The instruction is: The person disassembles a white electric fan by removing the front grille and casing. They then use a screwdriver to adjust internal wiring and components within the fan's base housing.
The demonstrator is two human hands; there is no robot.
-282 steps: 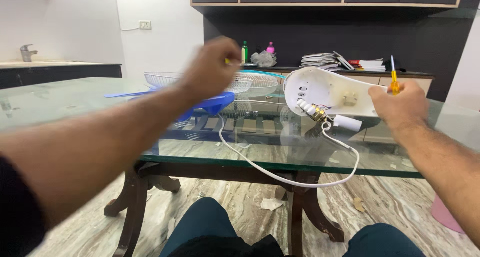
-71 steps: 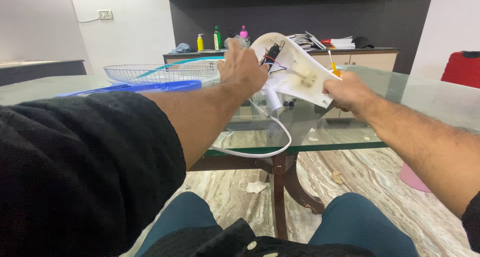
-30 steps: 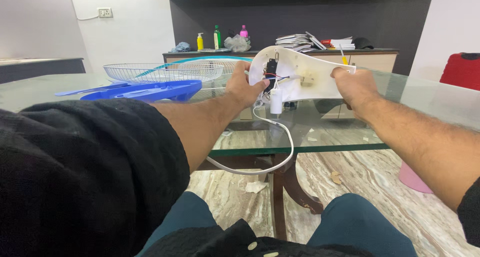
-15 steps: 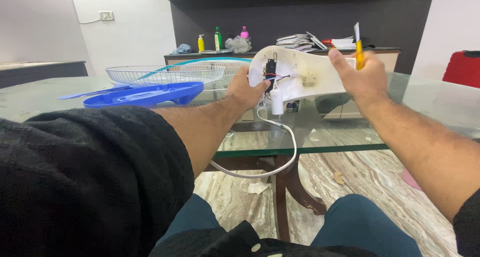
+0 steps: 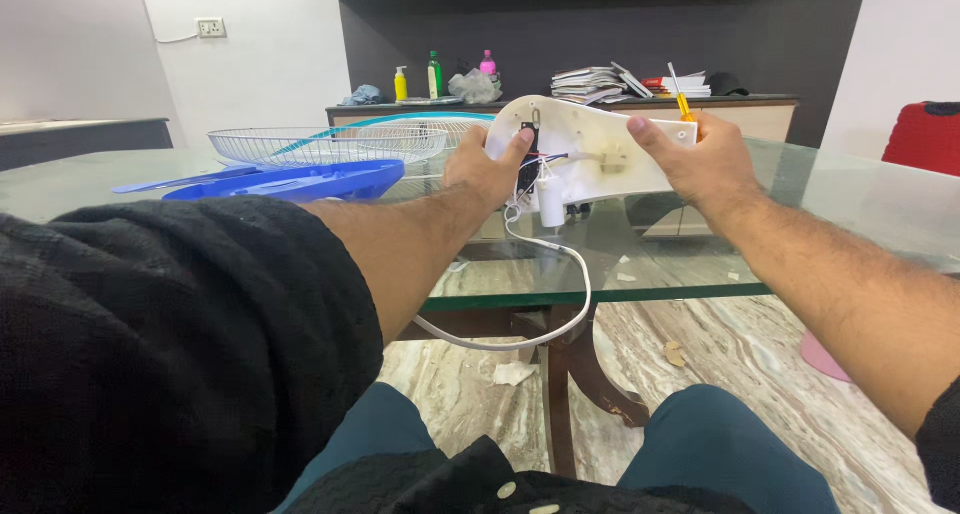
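1. A round wire guard [image 5: 330, 142] of thin white metal lies on the glass table [image 5: 860, 209], and one flat glossy blue plastic blade [image 5: 300, 182] rests in front of it; the guard's far rim is hard to make out.
2. The left hand [image 5: 488, 169] curls around the left end of the white panel [image 5: 590, 154], thumb on its face, fingers hidden behind it.
3. The panel is smooth hard plastic with rounded corners, held upright above the table's near edge between both hands. Small wires and a white cylinder sit at its centre, too small to make out clearly.
4. One white cord [image 5: 540, 314] hangs from it in a loop below the glass.
5. The right hand [image 5: 700, 159] clamps the panel's right end and also pinches one screwdriver [image 5: 681, 99] with a yellow handle; its tip is hidden.
6. Three plastic bottles [image 5: 434, 74] stand on the far counter.
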